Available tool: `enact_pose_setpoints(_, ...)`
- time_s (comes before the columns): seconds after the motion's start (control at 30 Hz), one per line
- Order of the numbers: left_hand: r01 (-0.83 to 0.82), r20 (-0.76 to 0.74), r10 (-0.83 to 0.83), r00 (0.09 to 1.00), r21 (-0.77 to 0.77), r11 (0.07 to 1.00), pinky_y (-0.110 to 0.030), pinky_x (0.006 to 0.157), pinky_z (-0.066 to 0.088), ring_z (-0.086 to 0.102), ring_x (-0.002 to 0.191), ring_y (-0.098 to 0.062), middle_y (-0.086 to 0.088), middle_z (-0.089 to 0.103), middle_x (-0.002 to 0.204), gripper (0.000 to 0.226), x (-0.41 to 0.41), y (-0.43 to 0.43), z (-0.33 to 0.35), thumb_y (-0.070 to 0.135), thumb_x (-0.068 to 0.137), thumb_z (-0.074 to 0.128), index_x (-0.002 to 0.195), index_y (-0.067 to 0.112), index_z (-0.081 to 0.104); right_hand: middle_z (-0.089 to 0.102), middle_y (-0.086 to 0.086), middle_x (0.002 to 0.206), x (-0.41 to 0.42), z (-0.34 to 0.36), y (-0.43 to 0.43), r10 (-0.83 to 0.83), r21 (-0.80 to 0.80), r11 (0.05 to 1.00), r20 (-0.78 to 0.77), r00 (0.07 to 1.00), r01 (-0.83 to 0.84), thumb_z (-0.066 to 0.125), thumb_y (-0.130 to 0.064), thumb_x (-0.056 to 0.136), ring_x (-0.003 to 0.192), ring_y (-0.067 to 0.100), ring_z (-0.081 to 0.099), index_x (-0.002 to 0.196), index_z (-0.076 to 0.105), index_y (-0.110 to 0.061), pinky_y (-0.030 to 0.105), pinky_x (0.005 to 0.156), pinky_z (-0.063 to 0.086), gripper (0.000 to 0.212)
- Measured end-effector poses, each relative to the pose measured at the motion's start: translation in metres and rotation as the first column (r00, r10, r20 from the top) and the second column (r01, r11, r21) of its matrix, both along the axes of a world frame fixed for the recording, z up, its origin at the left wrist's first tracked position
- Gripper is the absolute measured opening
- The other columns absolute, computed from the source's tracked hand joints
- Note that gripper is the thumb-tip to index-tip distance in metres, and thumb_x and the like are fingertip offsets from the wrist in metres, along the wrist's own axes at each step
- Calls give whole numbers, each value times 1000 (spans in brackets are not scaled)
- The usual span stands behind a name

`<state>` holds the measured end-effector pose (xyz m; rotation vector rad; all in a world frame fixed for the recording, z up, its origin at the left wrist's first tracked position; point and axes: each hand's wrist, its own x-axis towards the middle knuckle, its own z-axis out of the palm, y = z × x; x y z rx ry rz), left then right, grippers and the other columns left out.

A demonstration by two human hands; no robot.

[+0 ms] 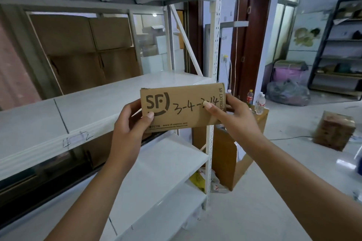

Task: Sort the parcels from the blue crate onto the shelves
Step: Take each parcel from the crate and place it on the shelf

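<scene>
SF Express cardboard parcel [182, 106], held at centre with its printed face toward the wearer, probably so the handwritten code beginning 3-4 can be read. The left hand [133, 121] grips its 9 o'clock end, thumb on the face. The right hand [233, 117] pinches the 3 o'clock end, its thumb partly covering the code. A white shelf [88, 107] with a pen-marked edge label [78, 140] lies at 8 o'clock. The blue crate is out of view.

cola bottle [250, 97] | water bottles [260, 104] on brown stand [263, 117] | grey bag [288, 94] on floor | dark rack [338, 45]
</scene>
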<state>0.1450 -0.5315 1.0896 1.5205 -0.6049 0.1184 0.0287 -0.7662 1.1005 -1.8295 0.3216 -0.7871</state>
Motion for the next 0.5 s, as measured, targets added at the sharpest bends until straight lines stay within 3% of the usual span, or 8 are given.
enact_pose_setpoints(0.2, -91, 35, 91, 995, 9, 996, -28, 93, 56, 62, 125, -5, 22, 69, 131, 40, 49, -52, 12, 41, 99, 66, 138, 36, 59, 79, -16, 119, 63, 10, -61, 58, -21, 998, 28, 998, -58, 75, -59, 91, 120, 9, 72, 135, 68, -37, 45, 100, 63, 50)
enact_pose_setpoints(0.37, -147, 56, 147, 987, -4, 989, -32, 99, 58, 62, 124, -5, 20, 69, 131, 37, 106, -88, 15, 34, 103, 63, 140, 33, 58, 78, -16, 122, 129, 17, -99, 120, -74, 990, 45, 992, -117, 73, -57, 94, 118, 5, 71, 137, 67, -35, 36, 95, 65, 49)
enact_pose_setpoints(0.5, -186, 59, 186, 981, -14, 983, -46, 107, 55, 60, 132, -11, 18, 68, 135, 42, 149, -104, 21, 41, 99, 67, 140, 34, 58, 78, -18, 122, 182, 26, -122, 151, -76, 986, 42, 988, -147, 73, -58, 93, 120, 3, 69, 138, 67, -35, 34, 97, 61, 51)
